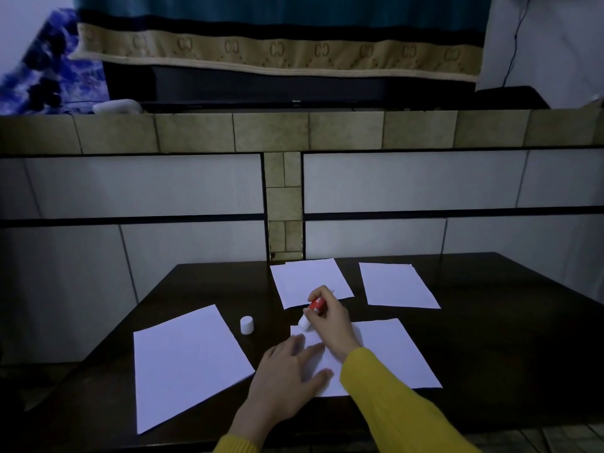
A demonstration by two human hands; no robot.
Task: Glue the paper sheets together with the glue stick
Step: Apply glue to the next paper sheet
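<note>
Glue stick applied to near paper sheet

Right hand (330, 317) fingers (318, 293) grip the red cylindrical glue stick (313, 311), white tip touching the near sheet's (389, 354) far-left corner. Left hand (287, 374), fingers spread flat, presses that smooth white sheet. A white cylindrical cap (246, 325) stands upright on the dark worktop (490, 338).

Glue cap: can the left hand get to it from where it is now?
Probably yes. The cap stands alone on bare table, just beyond the left hand, which lies flat on the near sheet. Nothing sits between them.
</note>
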